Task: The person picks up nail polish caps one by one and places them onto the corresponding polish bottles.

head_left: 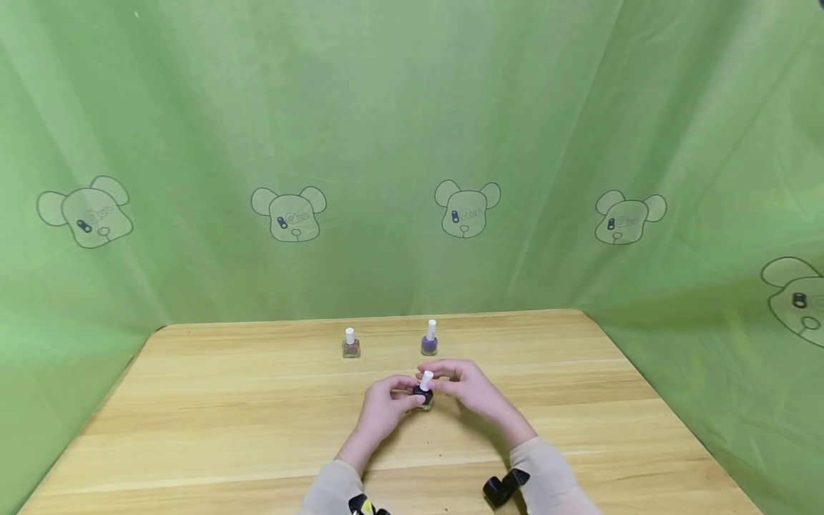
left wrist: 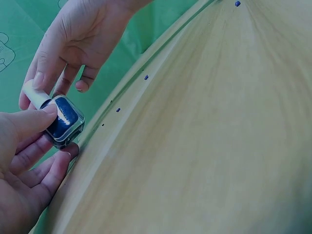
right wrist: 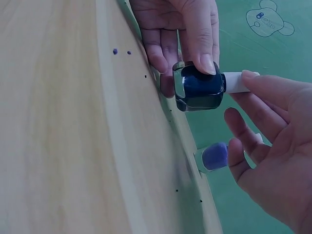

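Observation:
A square glass bottle of dark blue nail polish [head_left: 422,399] with a white cap [head_left: 427,380] is held between both hands near the middle of the table. My left hand [head_left: 380,409] grips the glass body, its thumb lying across the front in the left wrist view. With thumb and fingers, my right hand [head_left: 475,391] pinches the white cap [right wrist: 236,82], which is seated on the bottle [right wrist: 200,92]. Liquid inside looks nearly black in the head view. Behind the hands stands a purple nail polish bottle [head_left: 429,346], partly hidden by right fingers in the right wrist view.
A brownish-pink nail polish bottle [head_left: 350,349] stands upright at the back, left of the purple one. Small dark specks [left wrist: 146,77] dot the wooden table [head_left: 225,422]. Green cloth [head_left: 386,129] with bear-head drawings hangs behind and at both sides.

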A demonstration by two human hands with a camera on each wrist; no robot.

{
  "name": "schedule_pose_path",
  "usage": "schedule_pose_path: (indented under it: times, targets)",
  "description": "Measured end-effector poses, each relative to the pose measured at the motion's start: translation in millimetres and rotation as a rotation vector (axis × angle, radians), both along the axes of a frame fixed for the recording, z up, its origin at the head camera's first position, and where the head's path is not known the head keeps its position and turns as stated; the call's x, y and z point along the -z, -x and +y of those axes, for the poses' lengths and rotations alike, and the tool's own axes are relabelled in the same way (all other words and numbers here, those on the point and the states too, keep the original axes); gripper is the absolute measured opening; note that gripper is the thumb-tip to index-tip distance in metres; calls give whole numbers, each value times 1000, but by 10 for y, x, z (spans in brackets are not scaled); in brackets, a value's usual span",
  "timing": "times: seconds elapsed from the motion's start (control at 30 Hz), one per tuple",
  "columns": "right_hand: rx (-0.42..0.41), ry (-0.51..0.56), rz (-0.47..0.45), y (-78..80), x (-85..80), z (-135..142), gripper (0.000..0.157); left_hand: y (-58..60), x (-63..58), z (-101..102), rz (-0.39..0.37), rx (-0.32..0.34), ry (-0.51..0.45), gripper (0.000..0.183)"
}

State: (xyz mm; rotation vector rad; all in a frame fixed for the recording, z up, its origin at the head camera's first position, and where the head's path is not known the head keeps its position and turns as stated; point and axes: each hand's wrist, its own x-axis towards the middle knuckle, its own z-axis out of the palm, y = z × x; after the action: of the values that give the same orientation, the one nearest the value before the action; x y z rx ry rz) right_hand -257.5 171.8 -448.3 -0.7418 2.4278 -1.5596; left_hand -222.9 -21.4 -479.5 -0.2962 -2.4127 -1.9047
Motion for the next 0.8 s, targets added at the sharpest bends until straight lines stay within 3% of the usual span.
schedule_pose_path:
  times: [0.2, 0.8]
  targets:
    - [38, -13, 13, -27, -17, -9, 30, 2, 5, 2, 3, 3, 5, 27]
    - [295, -16, 20, -90, -41, -138, 19, -15, 5, 15, 23, 9, 50, 25]
